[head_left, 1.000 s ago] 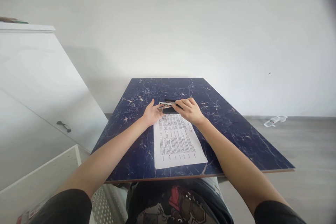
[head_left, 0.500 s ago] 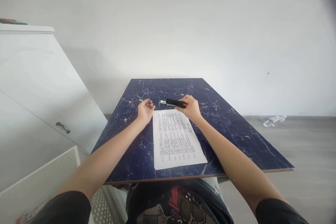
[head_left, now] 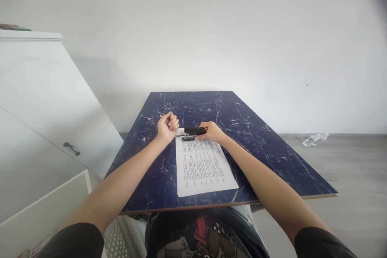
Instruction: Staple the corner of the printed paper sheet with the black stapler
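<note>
A printed sheet of paper (head_left: 201, 169) lies on the dark blue marble-patterned table (head_left: 254, 149). My right hand (head_left: 211, 132) is wrapped round a black stapler (head_left: 195, 130) with a bit of orange at its rear. The stapler points left across the top part of the paper, its upper and lower arms apart. Just off the paper's top left corner, my left hand (head_left: 168, 127) has its fingers curled in; what they hold, if anything, is hidden.
A white cabinet (head_left: 45, 88) with a dark handle (head_left: 71, 148) stands left of the table. Below it is a white perforated panel (head_left: 116, 234). On the floor at the right lies a clear and white plastic item (head_left: 315, 139). A pale wall rises behind the table.
My right hand has brought the stapler toward me and slightly left, from beyond the paper to over its top part. The fingers of my left hand have curled in further.
</note>
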`<state>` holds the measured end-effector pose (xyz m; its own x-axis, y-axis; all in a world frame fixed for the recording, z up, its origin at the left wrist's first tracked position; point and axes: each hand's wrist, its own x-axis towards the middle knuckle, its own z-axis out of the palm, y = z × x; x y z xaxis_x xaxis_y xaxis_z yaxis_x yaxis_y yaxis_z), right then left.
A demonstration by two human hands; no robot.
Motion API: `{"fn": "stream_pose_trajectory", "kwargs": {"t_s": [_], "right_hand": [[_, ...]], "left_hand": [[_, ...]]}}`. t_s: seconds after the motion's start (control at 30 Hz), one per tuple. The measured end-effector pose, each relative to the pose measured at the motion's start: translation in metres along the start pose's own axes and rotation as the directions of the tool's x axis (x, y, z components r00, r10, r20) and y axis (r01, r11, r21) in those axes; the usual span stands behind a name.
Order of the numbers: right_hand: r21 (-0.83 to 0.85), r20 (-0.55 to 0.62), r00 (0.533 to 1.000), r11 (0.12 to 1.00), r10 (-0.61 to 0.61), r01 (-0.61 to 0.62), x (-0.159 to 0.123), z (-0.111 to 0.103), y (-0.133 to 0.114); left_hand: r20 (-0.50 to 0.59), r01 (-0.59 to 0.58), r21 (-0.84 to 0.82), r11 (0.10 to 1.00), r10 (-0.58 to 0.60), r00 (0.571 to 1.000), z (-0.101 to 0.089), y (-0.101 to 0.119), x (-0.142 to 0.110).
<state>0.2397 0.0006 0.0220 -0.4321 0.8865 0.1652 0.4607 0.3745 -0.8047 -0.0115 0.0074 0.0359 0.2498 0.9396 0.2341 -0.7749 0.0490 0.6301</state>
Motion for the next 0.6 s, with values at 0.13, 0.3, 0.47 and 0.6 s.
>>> {"fn": "stream_pose_trajectory", "kwargs": {"t_s": [0.13, 0.3, 0.47, 0.6], "right_hand": [[-0.002, 0.015, 0.999, 0.999, -0.032, 0.032, -0.001, 0.002, -0.001], [-0.057, 0.047, 0.997, 0.996, -0.064, 0.066, 0.000, 0.002, 0.001], [-0.113, 0.064, 0.992, 0.987, -0.107, 0.114, -0.001, -0.001, 0.000], [-0.118, -0.131, 0.966, 0.971, -0.223, 0.208, -0.003, -0.005, -0.008]], "left_hand": [[0.054, 0.069, 0.011, 0.998, -0.070, 0.996, 0.005, -0.001, -0.004], [0.110, 0.092, 0.057, 0.994, -0.098, 0.989, 0.012, -0.005, -0.007], [0.108, 0.034, 0.086, 0.996, -0.043, 0.993, 0.022, -0.007, -0.008], [0.093, 0.042, 0.145, 0.988, -0.056, 0.994, 0.028, -0.014, -0.006]]}}
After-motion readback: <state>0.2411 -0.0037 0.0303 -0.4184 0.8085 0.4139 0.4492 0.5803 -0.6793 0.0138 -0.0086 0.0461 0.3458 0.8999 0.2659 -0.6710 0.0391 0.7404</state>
